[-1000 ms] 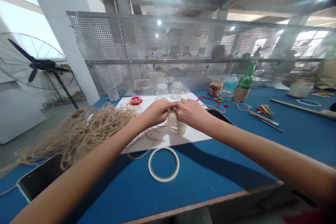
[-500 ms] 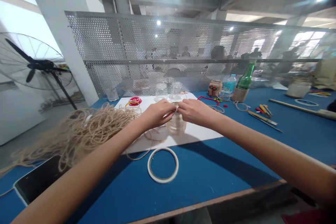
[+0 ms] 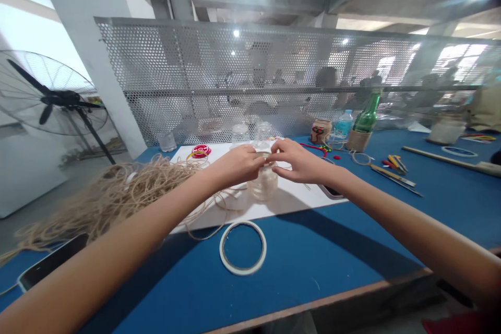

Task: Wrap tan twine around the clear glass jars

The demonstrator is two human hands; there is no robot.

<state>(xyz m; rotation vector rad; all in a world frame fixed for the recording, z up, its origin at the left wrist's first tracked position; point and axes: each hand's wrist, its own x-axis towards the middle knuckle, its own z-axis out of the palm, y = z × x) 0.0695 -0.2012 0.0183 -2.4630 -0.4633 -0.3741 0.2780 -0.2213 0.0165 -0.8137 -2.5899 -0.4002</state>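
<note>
A clear glass jar point(image 3: 264, 183) wrapped with pale twine stands on a white board point(image 3: 301, 195), partly hidden behind my hands. My left hand point(image 3: 238, 164) is closed around the top of the jar, its fingertips at the neck. My right hand point(image 3: 298, 162) reaches in from the right with its fingers spread, the fingertips close to the left hand. A loose heap of jute twine point(image 3: 129, 198) lies to the left, and strands run from it across the board towards the jar. Whether the strands join the jar is hidden.
A white tape ring point(image 3: 242, 248) and a phone point(image 3: 50, 261) lie on the blue table point(image 3: 313, 250). Behind stand glass jars point(image 3: 240, 134), a red ribbon roll point(image 3: 201, 151), a green bottle point(image 3: 366, 115) and hand tools point(image 3: 391, 175), before a perforated metal screen point(image 3: 250, 78).
My right hand has lifted away from the left hand's fingertips and its fingers have spread. My left hand stays at the jar's neck.
</note>
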